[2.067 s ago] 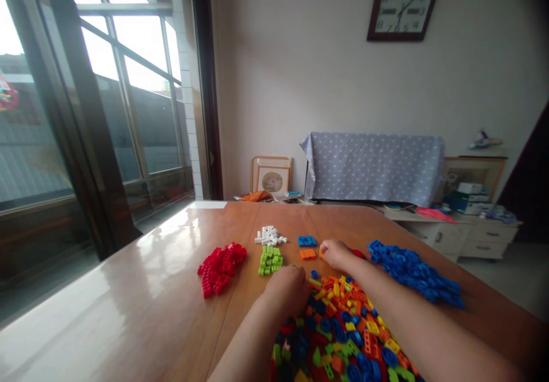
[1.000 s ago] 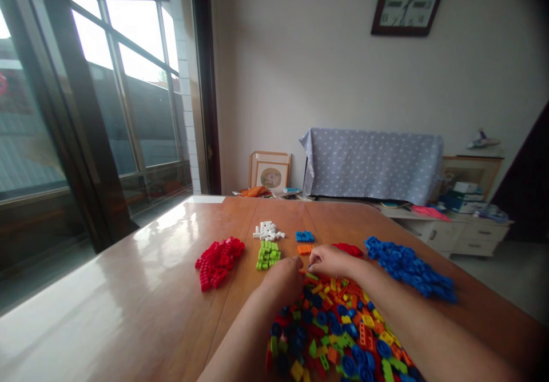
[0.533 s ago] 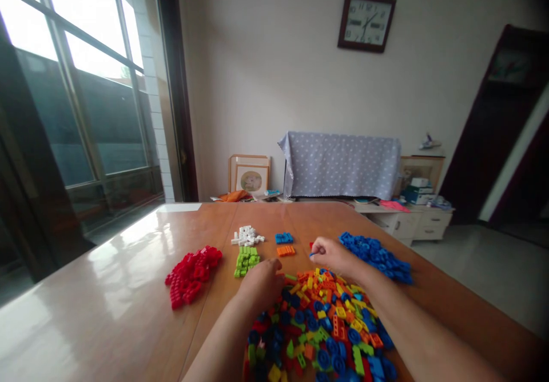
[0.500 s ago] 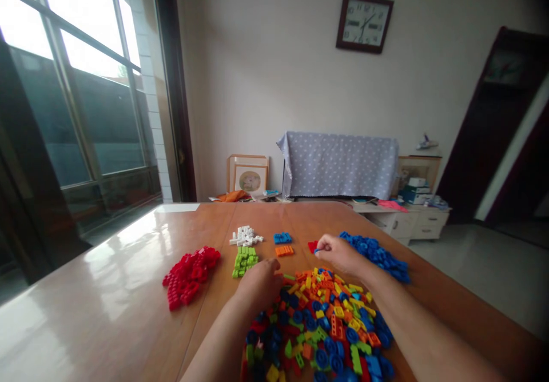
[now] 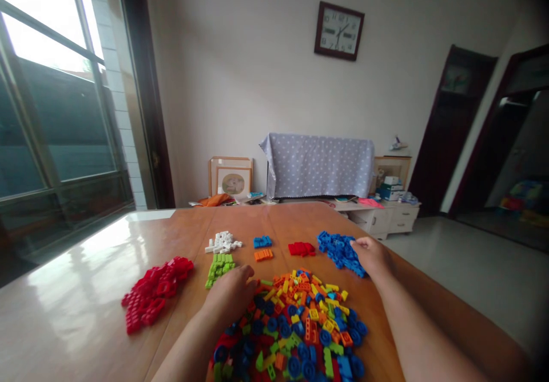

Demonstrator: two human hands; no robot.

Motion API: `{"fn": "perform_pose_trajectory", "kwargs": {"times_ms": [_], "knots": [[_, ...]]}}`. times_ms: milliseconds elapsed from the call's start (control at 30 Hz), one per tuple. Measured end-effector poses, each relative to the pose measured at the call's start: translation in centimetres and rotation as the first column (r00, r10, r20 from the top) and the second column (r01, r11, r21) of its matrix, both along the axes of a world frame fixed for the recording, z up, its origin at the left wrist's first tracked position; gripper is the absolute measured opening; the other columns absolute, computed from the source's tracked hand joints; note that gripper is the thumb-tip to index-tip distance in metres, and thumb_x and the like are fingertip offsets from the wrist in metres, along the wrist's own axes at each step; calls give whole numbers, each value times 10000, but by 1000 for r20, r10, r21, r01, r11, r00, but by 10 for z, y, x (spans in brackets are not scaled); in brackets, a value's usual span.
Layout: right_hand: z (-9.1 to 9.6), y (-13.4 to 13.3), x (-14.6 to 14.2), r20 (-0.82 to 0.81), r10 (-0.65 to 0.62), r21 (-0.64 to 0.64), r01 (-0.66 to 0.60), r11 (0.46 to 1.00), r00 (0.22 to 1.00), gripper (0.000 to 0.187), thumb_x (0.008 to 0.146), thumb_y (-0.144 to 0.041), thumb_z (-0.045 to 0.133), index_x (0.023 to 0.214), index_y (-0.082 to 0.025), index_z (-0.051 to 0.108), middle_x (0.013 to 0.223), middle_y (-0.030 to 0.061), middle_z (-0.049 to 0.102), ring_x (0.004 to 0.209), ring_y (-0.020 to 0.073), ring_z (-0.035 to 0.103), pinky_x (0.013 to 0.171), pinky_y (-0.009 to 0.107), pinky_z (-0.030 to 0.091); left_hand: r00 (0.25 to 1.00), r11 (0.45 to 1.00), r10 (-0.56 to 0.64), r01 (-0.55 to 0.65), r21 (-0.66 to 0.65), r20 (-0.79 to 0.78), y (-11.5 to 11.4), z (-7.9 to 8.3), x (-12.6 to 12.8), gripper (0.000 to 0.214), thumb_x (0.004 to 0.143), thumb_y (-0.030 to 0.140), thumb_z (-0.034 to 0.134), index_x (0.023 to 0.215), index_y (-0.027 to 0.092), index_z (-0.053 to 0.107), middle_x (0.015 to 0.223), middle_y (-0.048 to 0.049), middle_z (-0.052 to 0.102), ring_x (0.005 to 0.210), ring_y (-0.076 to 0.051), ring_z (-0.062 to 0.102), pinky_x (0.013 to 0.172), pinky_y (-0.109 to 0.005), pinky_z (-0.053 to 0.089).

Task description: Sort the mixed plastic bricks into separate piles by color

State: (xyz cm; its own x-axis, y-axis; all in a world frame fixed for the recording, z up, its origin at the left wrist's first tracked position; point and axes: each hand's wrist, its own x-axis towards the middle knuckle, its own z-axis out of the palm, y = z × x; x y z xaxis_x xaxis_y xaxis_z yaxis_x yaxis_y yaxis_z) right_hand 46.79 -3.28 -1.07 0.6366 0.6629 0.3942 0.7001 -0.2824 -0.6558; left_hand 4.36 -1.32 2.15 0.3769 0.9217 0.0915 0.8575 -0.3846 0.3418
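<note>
My left hand (image 5: 235,288) hovers at the left edge of a mixed heap of toy building bricks (image 5: 300,319), close to a small pile of green bricks (image 5: 220,269). Its fingers are loosely bent and apart, and I see nothing held in them. Farther right, my right hand (image 5: 374,257) is at the right side of a pile of blue bricks (image 5: 338,250). Thumb and fingers are pinched together there. Whether a brick is between the fingertips cannot be made out against the blue pile.
Red bricks (image 5: 158,290) form a large pile at left. White bricks (image 5: 223,241), a few blue bricks (image 5: 262,242), orange bricks (image 5: 263,254) and a small red group (image 5: 301,249) lie across the middle. The wooden table (image 5: 103,267) ends at right, above the floor.
My right hand, with a blue brick at its fingertips, has gone from beside the small red group to the blue pile. My left hand stays by the heap. The view has turned right.
</note>
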Motion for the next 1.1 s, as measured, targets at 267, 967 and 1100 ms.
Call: {"fn": "perform_pose_trajectory", "kwargs": {"times_ms": [267,967,1100], "knots": [[-9,12,10,52,-13,-13,14,1000,999,407,879,-487,520,1106,-237,747,1082,111,763,941,268,699,749,319,497,1000,1000,-27,27,4,8,0,-3,5,289,925,393,486,1102,231,646,1122,-80,706,1042,-230,650,854,-273,462],[23,-27,-132,166,795,-258,-753,606,583,100,808,-279,664,881,-249,724,944,33,679,966,214,593,893,310,429,968,967,-247,248,-58,33,-22,-13,23,750,775,683,624,1404,284,537,1468,-103,484,1337,-338,438,1111,-440,378],[18,-27,-134,201,789,-333,-717,612,580,85,774,-207,647,840,-241,690,937,30,656,958,209,583,882,305,420,963,962,-267,269,-43,37,-21,-13,23,629,812,618,610,1340,277,588,1366,-99,560,1243,-313,511,1066,-411,419]]}}
